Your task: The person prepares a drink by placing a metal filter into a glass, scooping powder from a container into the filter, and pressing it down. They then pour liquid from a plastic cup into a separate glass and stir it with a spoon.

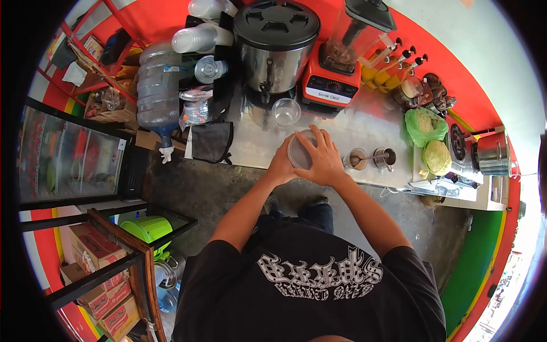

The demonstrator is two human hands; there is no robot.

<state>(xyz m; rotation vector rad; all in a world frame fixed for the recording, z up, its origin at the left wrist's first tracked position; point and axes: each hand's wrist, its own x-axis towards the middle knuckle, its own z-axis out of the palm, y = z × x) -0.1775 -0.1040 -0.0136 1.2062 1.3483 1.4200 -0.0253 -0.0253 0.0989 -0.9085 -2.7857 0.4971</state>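
Note:
Between my two hands is a clear plastic cup (299,153), held at the counter's front edge and seen from above. My left hand (281,162) wraps its left side. On the right, my right hand (322,157) lies over the cup's top and side, fingers curved across the rim. Just behind stands another clear plastic cup (286,112), close to the steel drink dispenser (268,65). To the right of my right hand are a cup with brown contents (356,159) and a small metal jug (385,159), with a spoon (371,157) lying across between them.
A red blender (330,85) and yellow pump bottles (390,71) line the back of the steel counter (250,139). Stacked cups (202,39), a large water bottle (158,88) and a dark cloth (211,141) are at left. A cabbage (437,157) and gas stove (459,149) are at right.

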